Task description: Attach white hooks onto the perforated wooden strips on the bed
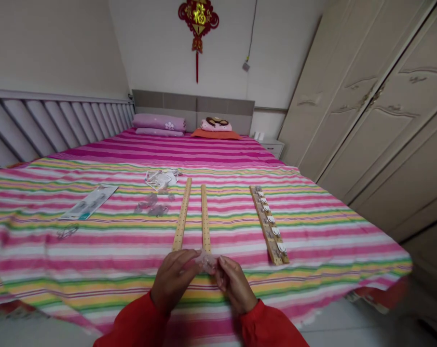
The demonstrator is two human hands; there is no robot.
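Between my two hands is a small clear plastic bag (207,263) with something small inside that I cannot make out. My left hand (175,275) pinches its left side, and my right hand (236,283) grips the right side with thumb and fingers together. Just beyond the bag lie two narrow wooden strips with rows of holes, a left strip (183,214) and a right strip (205,217). Farther right, a third wooden strip (264,219) carries a row of white, round, flower-like pieces (275,232) and some clear bits.
Several small clear bags (157,209) lie left of the strips, with a pile of white cards or packaging (163,178) behind them. A flat clear package (90,203) and a thin wire-like bundle (67,231) rest farther left on the striped bedspread (124,260). Wardrobes (370,101) stand at right.
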